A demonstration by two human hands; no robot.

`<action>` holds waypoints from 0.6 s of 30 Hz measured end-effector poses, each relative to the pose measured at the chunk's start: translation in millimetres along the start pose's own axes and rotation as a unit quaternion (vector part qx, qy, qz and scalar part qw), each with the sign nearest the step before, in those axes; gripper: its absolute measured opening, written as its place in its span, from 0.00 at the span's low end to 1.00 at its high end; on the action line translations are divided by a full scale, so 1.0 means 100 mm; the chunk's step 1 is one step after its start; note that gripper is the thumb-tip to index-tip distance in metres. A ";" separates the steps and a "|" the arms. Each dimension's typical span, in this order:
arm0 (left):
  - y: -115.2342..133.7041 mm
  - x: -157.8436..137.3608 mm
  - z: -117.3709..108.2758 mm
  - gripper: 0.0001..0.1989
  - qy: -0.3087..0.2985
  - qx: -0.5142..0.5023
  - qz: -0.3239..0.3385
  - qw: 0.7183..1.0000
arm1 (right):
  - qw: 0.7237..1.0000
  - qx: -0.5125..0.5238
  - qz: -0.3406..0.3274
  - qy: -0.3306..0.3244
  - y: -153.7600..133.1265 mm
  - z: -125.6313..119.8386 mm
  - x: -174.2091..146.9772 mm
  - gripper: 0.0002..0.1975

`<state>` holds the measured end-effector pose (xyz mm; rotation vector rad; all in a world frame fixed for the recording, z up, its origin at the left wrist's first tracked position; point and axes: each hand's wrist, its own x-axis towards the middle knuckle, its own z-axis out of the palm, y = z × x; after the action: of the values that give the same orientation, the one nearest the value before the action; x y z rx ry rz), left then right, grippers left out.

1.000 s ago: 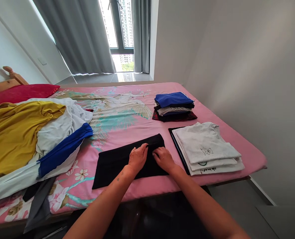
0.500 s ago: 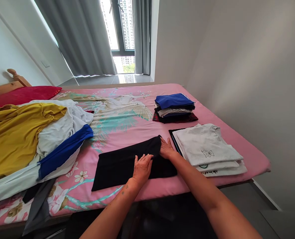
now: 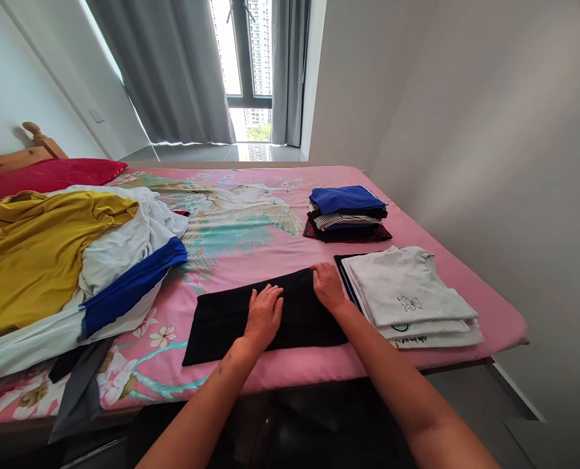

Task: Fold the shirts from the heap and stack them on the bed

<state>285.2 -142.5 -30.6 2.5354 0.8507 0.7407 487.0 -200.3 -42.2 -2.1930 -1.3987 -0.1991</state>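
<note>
Since half a second ago, your left hand (image 3: pixel 265 312) has moved toward the left over the black cloth (image 3: pixel 297 312), and your right hand (image 3: pixel 328 284) now bends its fingers at the far right corner of this cloth. The right part of the cloth looks flatter than before.

Your left grip is spread, with the palm down, and it has hold of nothing; it only rests on the cloth. Your right grip is partly curled, but whether it pinches the fabric, I cannot tell.

The black cloth lies folded on the bed sheet (image 3: pixel 261 257), and its near edge runs close to the front edge of the bed. Its right end is just beside the stack of pale shirts (image 3: pixel 378 286). On the top shirt you can see a line drawing of a bear (image 3: pixel 410 303); below it are a round green print (image 3: pixel 400 327) and dark lettering (image 3: pixel 420 339), too small to be read.

Behind your hands, the printed sheet stretches to the far side, between the heap with the mustard garment (image 3: pixel 30 260) and the blue-topped pile (image 3: pixel 348 200). At left, a grey cloth (image 3: pixel 77 397) hangs over the front edge.
</note>
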 end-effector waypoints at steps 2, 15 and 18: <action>-0.19 0.12 -0.02 0.17 -0.006 -0.003 -0.053 0.999 | 0.995 0.003 -0.080 -0.058 -0.18 0.07 0.00 0.21; -0.93 -0.19 0.04 0.24 -0.111 0.187 -0.152 0.964 | 0.955 -0.100 0.149 -0.237 0.22 0.48 -0.05 0.37; -0.87 -0.16 -0.04 0.25 -0.141 0.169 -0.159 0.963 | 0.956 -0.097 0.166 -0.222 0.04 0.40 -0.06 0.36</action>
<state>233.5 -86.6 -75.0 2.6018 1.3288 0.1365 481.9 -186.2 -79.6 -2.7166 -1.2362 0.3090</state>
